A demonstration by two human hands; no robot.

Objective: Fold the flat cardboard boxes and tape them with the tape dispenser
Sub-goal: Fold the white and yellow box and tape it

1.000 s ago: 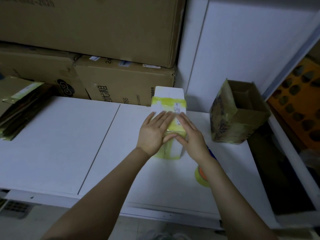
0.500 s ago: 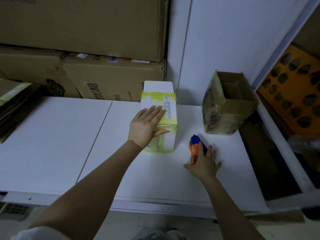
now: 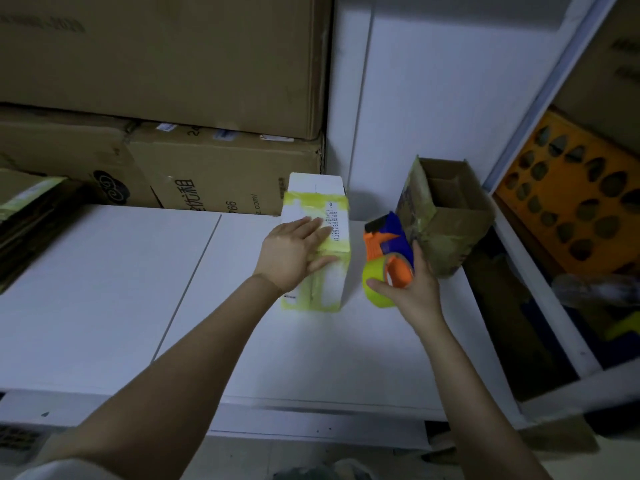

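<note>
Right hand (image 3: 414, 289) grip wraps the roll of the dispenser (image 3: 388, 244), just right of the white box (image 3: 332, 282). Left hand (image 3: 294, 251) lies flat, fingers straight, on the box top, on the tabletop (image 3: 104, 289). Box long axis runs away from the person. Seam under the palm is hidden and the frame is dim.

Your left grip (image 3: 291, 254) and right grip (image 3: 414, 292) are bare, both forearms bare too. Just below the table (image 3: 104, 289) front edge, a pale, whitish sleeve (image 3: 69, 472), blurred, covers your left upper arm.
</note>
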